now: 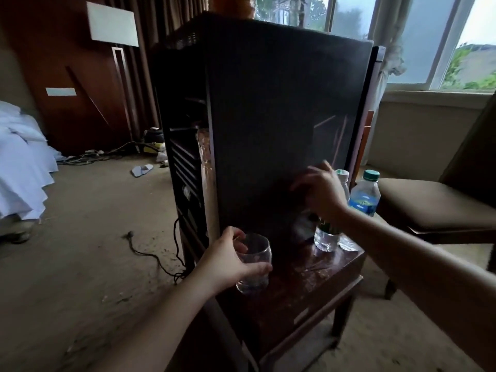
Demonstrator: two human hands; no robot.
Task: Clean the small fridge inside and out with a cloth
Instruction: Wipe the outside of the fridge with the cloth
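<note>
The left hand [236,261], lower centre, gripped a glass [255,280]; the right hand [322,191], centre right, was blurred, fingers bent.

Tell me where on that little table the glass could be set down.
The bare tabletop in front is free, between the fridge and the front edge, right of the held glass. The back right corner is crowded: two bottles stand there, by the right hand.

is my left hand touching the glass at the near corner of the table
Touching. The head view shows the left hand wrapped round the clear glass, thumb across its front and fingers curled round its back.
</note>
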